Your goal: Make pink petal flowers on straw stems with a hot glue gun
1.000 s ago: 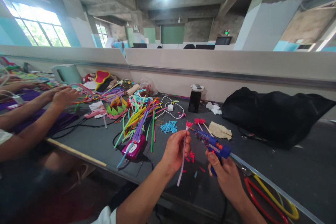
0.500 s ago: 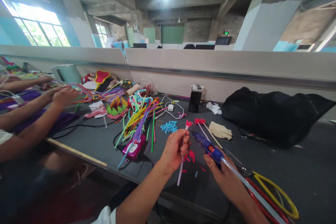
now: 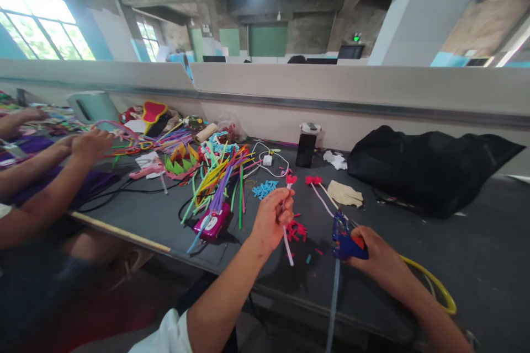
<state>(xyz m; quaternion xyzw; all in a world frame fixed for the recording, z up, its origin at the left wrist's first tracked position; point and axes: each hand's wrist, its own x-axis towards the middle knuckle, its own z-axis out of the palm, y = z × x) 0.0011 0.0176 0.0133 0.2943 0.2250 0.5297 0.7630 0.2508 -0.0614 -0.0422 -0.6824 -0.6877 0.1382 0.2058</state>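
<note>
The left hand (image 3: 271,223) has its fingers closed on a thin, pale pink stem (image 3: 289,248) topped by a small red flower head (image 3: 291,180), held roughly upright in front and slightly left of the black rectangular phone (image 3: 306,150), which stands on the dark grey desk (image 3: 476,265). The right hand (image 3: 375,251), in front and to the right of the phone, grips a blue plastic glue gun (image 3: 345,236); a long translucent glue stick (image 3: 334,298) extends down from it. Those fingers are partly hidden, so their exact hold is hard to make out.

Just in front of the phone lie finished-looking red flowers (image 3: 314,181) on pale stems; nearer the person is a loose pile of short red pieces (image 3: 297,231). Short blue pieces (image 3: 265,190) are heaped left of the phone, and a crumpled beige cloth (image 3: 344,193) lies to its right.
</note>
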